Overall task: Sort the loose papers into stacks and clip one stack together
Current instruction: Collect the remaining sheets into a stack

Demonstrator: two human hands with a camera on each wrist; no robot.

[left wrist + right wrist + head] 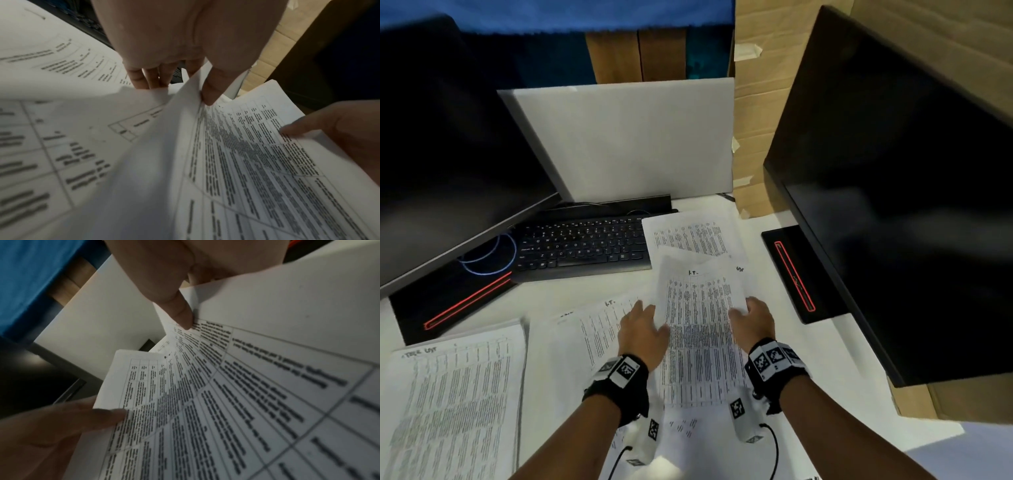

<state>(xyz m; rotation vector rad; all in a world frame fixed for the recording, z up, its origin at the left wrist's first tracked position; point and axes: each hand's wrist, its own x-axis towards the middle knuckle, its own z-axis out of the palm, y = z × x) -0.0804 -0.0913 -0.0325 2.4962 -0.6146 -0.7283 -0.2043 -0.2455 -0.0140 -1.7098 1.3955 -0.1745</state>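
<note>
Held sheet: white paper w/ a dense printed table, small black text in ruled columns, a short heading at its top edge. It's lifted off the desk, slightly bowed, both side edges gripped. Left hand pinches its left edge, thumb on top, fingers under; left-wrist view shows the thumb pressing the curled edge. Right hand pinches the right edge, thumb on the printed face, fingers behind.

Under the sheet, on the desk: more loose papers fanned at angles, same table print. Beyond the sheet's top edge lies another printed page, askew. Far left of the sheet, a squared stack w/ a handwritten title at the top.

Left of that far page: black keyboard. Dark monitors flank the sheet: left monitor, right monitor, each w/ a red-lined base. White board stands behind the keyboard; cardboard to its right.
</note>
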